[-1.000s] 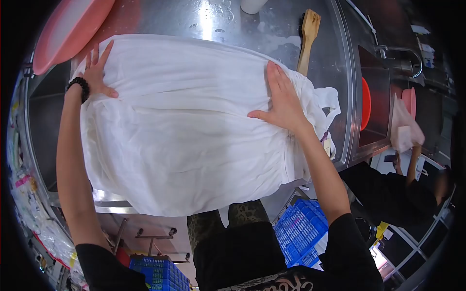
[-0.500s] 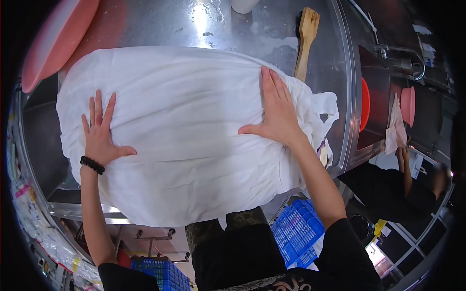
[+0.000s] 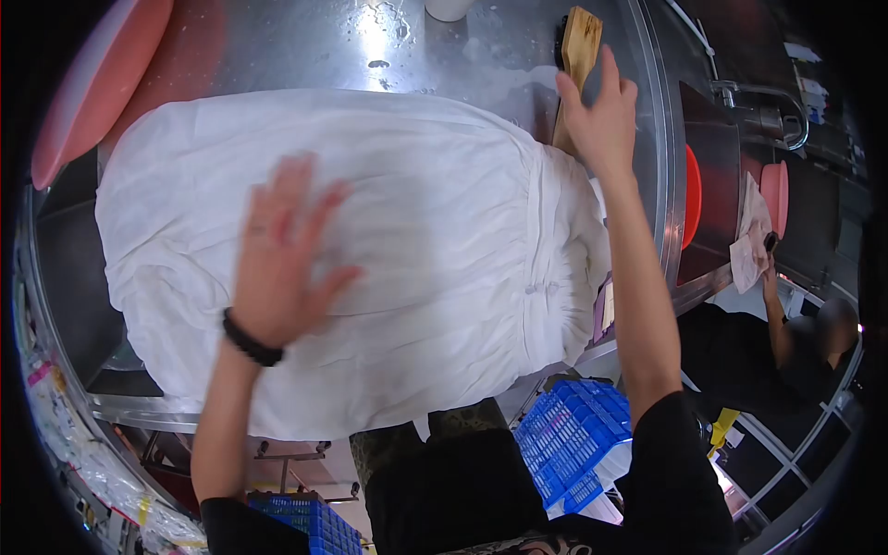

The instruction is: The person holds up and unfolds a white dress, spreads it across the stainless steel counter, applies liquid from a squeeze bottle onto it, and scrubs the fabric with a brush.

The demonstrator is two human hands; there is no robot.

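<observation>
A white gathered garment (image 3: 388, 277) lies spread over the steel counter (image 3: 481, 65), its bunched edge at the right. My left hand (image 3: 287, 254), blurred by motion, is over the left half of the cloth with its fingers apart; whether it touches the fabric I cannot tell. Beyond the garment's upper right corner lies a wooden brush (image 3: 582, 42) with dark bristles along its left side. My right hand (image 3: 603, 125) is at its handle, thumb and forefinger spread around it and not closed.
A pink basin (image 3: 102, 88) leans at the upper left. A white cup (image 3: 449, 9) stands at the far edge of view. To the right are a sink with a red basin (image 3: 693, 199) and a tap (image 3: 786, 139). Another person (image 3: 786, 361) holds a cloth there. Blue crates (image 3: 573, 435) sit below.
My right hand has left the cloth and moved up and right to the brush. My left hand has shifted right across the garment. The cloth's right edge is rearranged, and its strap no longer shows.
</observation>
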